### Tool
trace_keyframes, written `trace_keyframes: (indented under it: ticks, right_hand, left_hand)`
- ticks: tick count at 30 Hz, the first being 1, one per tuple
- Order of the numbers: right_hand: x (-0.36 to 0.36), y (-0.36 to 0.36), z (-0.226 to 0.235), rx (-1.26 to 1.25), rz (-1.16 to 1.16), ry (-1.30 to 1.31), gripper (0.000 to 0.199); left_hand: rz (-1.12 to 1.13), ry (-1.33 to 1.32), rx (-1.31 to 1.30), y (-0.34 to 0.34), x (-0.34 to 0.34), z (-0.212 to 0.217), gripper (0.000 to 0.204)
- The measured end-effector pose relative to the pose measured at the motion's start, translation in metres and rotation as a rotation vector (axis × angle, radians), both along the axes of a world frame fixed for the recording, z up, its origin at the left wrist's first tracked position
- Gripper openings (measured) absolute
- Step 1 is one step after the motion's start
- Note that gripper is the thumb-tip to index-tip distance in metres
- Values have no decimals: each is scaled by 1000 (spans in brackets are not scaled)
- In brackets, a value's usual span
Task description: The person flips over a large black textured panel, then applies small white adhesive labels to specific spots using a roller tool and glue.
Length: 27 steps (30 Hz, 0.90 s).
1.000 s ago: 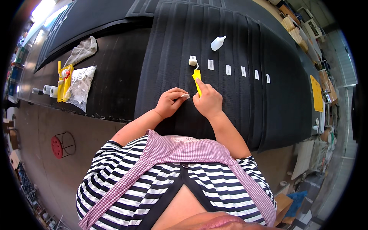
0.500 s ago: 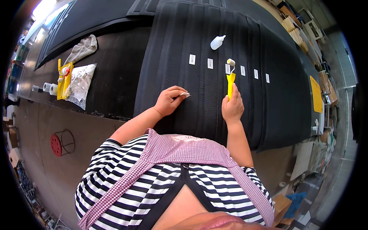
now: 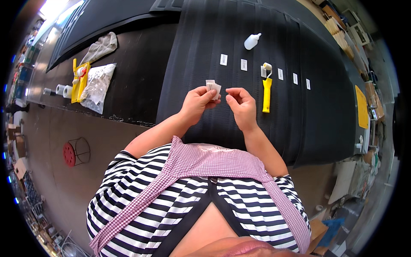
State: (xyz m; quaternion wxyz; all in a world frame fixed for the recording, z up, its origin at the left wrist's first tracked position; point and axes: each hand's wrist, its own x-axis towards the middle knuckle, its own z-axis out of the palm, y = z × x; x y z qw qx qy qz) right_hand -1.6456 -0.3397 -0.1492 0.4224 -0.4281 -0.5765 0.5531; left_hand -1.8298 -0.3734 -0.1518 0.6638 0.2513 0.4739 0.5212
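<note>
My left hand [image 3: 200, 103] pinches small white labels [image 3: 213, 89] between thumb and fingers, above a ribbed black mat [image 3: 192, 55]. Just to the right, my right hand [image 3: 243, 109] is half curled, thumb and forefinger slightly apart, and I see nothing between them. Right of that hand lies a small roller with a yellow handle [image 3: 266, 95] and a pale roller head [image 3: 267, 66]. The head partly covers one white label in a row of several stuck across the mat, such as the leftmost label [image 3: 223, 59]. A white squeeze bottle [image 3: 252, 41] lies beyond the row.
On the dark table at left are a yellow tray [image 3: 79, 88], a clear bag of white pieces [image 3: 97, 88], a grey cloth [image 3: 100, 48] and white rolls [image 3: 64, 91]. A red stool [image 3: 69, 154] stands on the floor. A yellow sheet [image 3: 361, 107] is at the far right.
My right hand has let go of the roller, which now lies on the mat, and has moved left beside my left hand. The labels in my left hand are raised and turned face up.
</note>
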Motion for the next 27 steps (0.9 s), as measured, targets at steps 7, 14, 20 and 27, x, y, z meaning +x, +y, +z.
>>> trace_keyframes:
  ticks: [7, 14, 20, 27]
  right_hand:
    - [-18, 74, -20, 50, -411, 35, 31]
    - [-23, 205, -21, 274, -650, -586, 65]
    - [-28, 249, -36, 308, -597, -702, 46]
    - [-55, 176, -40, 259, 40, -407, 52]
  left_hand:
    - [135, 91, 31, -6, -20, -21, 21]
    - [234, 551, 241, -12, -62, -55, 11]
    - [175, 991, 566, -18, -64, -57, 6]
    - [129, 961, 517, -17, -69, -57, 6]
